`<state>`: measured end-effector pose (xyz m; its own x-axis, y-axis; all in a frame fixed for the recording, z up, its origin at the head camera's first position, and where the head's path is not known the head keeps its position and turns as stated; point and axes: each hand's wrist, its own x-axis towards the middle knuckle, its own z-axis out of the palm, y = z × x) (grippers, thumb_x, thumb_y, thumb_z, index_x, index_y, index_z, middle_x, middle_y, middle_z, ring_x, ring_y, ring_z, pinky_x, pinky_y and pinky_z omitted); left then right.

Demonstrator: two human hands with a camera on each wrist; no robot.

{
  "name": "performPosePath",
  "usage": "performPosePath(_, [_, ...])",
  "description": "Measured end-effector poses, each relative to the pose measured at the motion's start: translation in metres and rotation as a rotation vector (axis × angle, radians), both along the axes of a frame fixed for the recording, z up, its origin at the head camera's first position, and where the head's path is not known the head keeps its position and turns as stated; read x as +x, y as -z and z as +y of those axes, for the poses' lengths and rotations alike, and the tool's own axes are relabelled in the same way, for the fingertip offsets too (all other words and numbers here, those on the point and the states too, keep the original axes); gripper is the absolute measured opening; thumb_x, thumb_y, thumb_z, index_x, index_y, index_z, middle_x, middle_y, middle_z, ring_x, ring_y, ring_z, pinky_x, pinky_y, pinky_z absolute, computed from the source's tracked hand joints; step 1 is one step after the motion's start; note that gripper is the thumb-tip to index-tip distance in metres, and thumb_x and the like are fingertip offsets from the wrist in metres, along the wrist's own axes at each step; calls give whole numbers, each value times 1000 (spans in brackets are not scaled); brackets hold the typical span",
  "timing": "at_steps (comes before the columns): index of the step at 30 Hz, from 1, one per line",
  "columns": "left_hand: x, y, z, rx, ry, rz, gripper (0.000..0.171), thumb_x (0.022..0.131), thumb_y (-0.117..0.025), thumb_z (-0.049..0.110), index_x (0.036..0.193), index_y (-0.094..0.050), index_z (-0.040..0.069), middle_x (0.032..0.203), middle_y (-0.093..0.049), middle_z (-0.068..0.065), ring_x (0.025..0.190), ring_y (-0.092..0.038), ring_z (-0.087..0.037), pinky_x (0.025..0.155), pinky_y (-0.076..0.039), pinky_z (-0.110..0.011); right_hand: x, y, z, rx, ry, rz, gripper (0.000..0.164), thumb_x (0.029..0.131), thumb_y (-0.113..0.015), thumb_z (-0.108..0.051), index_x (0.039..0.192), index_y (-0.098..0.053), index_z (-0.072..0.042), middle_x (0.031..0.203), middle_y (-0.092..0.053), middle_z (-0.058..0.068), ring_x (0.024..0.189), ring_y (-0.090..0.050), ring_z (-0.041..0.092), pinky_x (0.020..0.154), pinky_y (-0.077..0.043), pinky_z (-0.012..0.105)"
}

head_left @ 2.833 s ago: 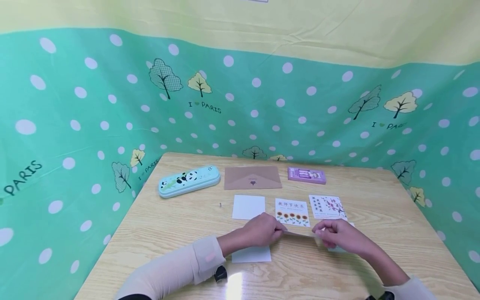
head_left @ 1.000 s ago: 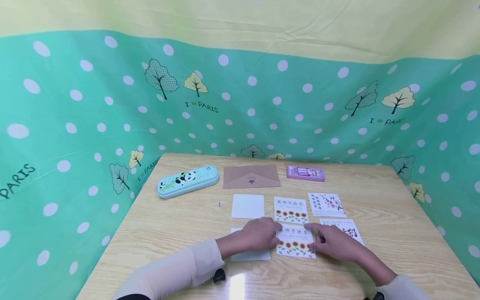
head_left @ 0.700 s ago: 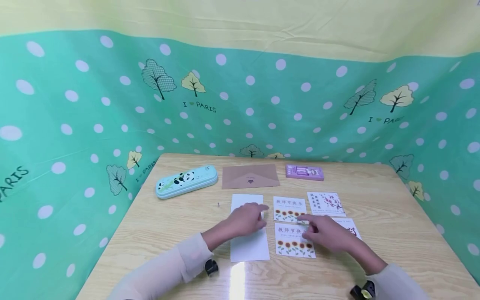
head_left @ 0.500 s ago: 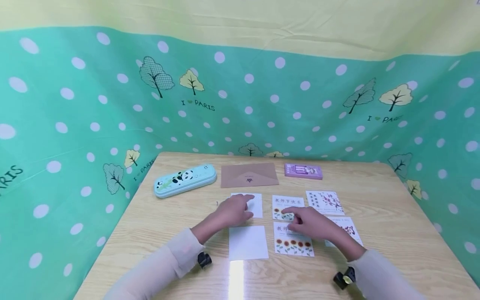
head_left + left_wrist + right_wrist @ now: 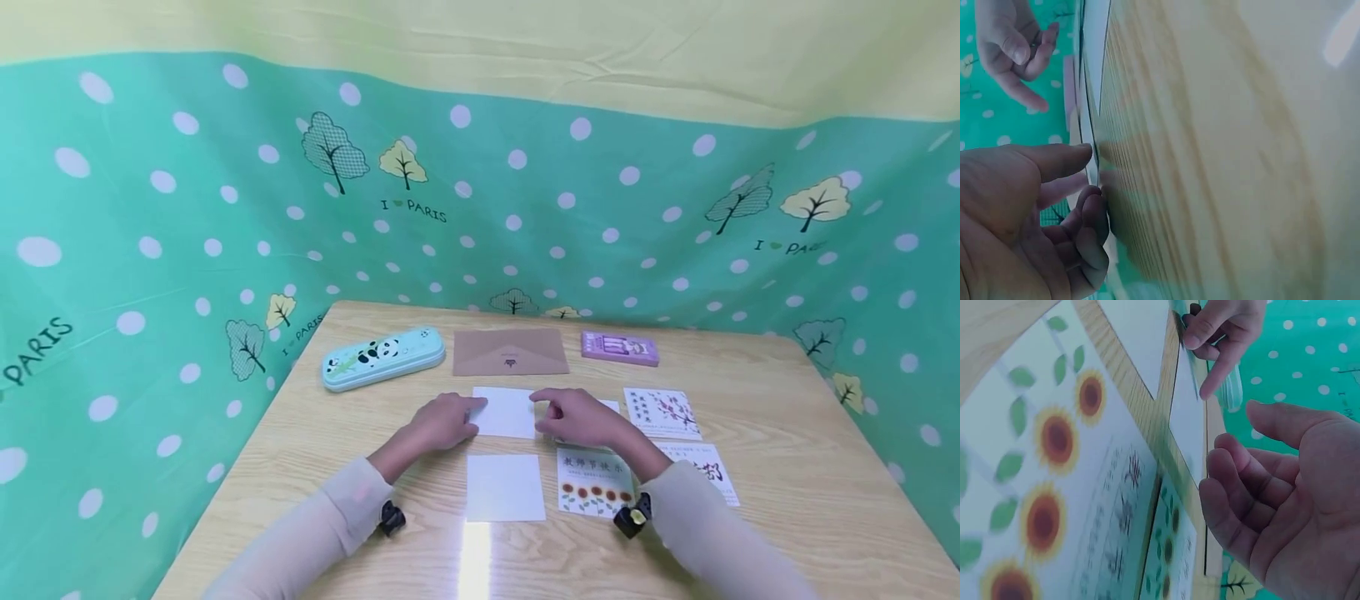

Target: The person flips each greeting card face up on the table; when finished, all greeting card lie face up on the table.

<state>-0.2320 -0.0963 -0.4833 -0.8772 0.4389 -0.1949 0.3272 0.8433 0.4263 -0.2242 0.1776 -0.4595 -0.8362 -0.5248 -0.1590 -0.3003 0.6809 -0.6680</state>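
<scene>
A blank white card (image 5: pixel 504 421) lies flat on the table in the head view, between my two hands. My left hand (image 5: pixel 444 422) is at its left edge, index finger pointing onto it. My right hand (image 5: pixel 581 417) is at its right edge, index finger extended and other fingers loosely curled. That hand hides most of the rear sunflower card (image 5: pixel 609 406). Another blank card (image 5: pixel 506 490) lies nearer me, left of the front sunflower card (image 5: pixel 596 471). In the right wrist view my right hand's fingers (image 5: pixel 1225 506) hold nothing.
A blossom card (image 5: pixel 660 412) and a card with red characters (image 5: pixel 712 471) lie to the right. Behind are a light-blue panda pencil case (image 5: pixel 384 358), a brown envelope (image 5: pixel 510 352) and a purple box (image 5: pixel 619 347). A patterned curtain (image 5: pixel 525 183) hangs behind the table.
The card earlier held between both hands now lies flat as the front sunflower card. Both hands have let go and moved left and away to the rear blank card.
</scene>
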Motion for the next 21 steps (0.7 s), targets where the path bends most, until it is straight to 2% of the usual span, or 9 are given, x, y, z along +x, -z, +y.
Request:
performPosePath(3, [-2,3,-3,-11,-2,14,55,95,-70,24,147,-56,17,67,-53,-2,66,-48,-17,62,-41,-30,-4,6,-8,-12,14,-33,56,96,-69,-24,146,-52,-3,75,-62,-3,61,-52,9,57,-45,25])
performPosePath(5, [-3,5,-5,-11,7,34,54,94,-70,24,146,-56,17,77,-64,-6,70,-53,-18,69,-47,-34,-7,9,-12,-10,33,-54,58,96,-69,-24,147,-52,-4,76,-63,-2,61,-54,11,57,-46,25])
performPosePath(8, [-4,6,-6,2,21,38,54,95,-70,25,146,-57,17,90,-70,-11,72,-54,-18,73,-49,-35,-9,15,-17,10,77,-83,59,96,-69,-24,149,-50,-7,77,-63,-2,63,-55,12,60,-46,26])
performPosePath(10, [-5,6,-7,14,24,29,54,95,-70,26,146,-57,18,87,-69,-10,67,-51,-17,68,-48,-34,-10,19,-18,18,107,-92,60,96,-69,-24,150,-49,-8,77,-62,-1,63,-56,13,60,-47,26])
performPosePath(12, [-6,7,-7,25,13,7,54,95,-69,27,147,-55,19,73,-59,-7,60,-44,-16,61,-41,-31,-10,22,-20,20,131,-99,61,97,-68,-24,152,-46,-8,76,-62,0,62,-56,14,60,-47,27])
performPosePath(14, [-6,7,-7,31,1,-8,54,96,-69,27,148,-55,20,66,-50,-4,57,-40,-14,58,-37,-29,-11,24,-21,17,151,-102,64,97,-67,-25,154,-43,-7,76,-61,1,62,-56,14,59,-46,27])
performPosePath(17, [-6,7,-7,34,-12,-20,54,96,-69,27,148,-55,21,65,-45,0,57,-39,-14,57,-37,-29,-11,25,-22,10,167,-100,65,98,-67,-25,155,-42,-6,75,-60,2,61,-55,14,58,-46,26])
performPosePath(21, [-6,7,-7,32,-10,-30,53,97,-68,27,148,-54,20,66,-47,0,58,-40,-15,61,-38,-29,-11,26,-22,14,195,-87,63,97,-67,-24,153,-45,-7,76,-59,2,62,-54,14,58,-45,26])
